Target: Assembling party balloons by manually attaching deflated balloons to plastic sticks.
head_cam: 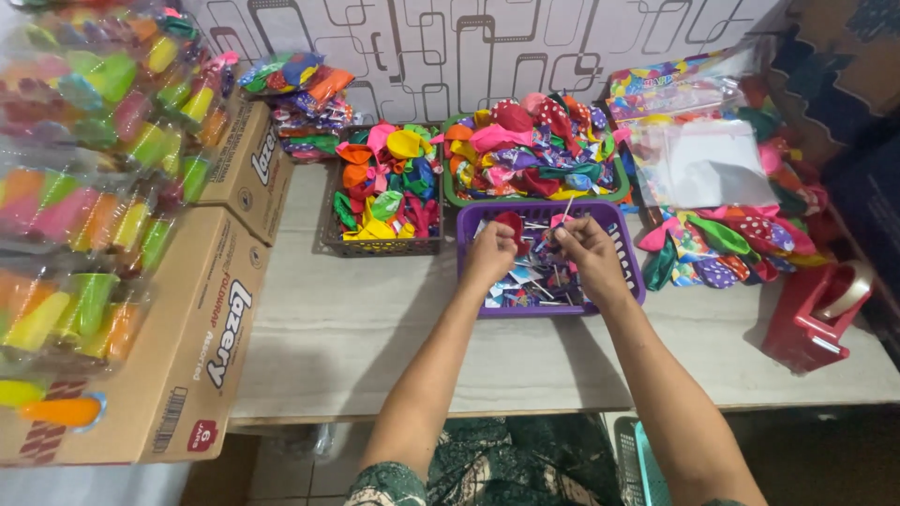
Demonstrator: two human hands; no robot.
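Note:
Both my hands are over a purple plastic basket [622,225] that holds small printed cards and thin white sticks. My left hand [491,251] is closed on a red balloon [511,225] above the basket's left part. My right hand [581,245] pinches a thin white stick [566,210] with a small pink piece at its tip, right beside my left hand. The two hands nearly touch.
Behind the purple basket stand a brown basket of balloons [380,245] and a green basket of balloons [450,192]. Loose dotted balloons [727,244] and clear bags [703,164] lie at the right. A red tape dispenser [811,319] sits far right. Cardboard boxes [202,347] with toy packs stand at the left.

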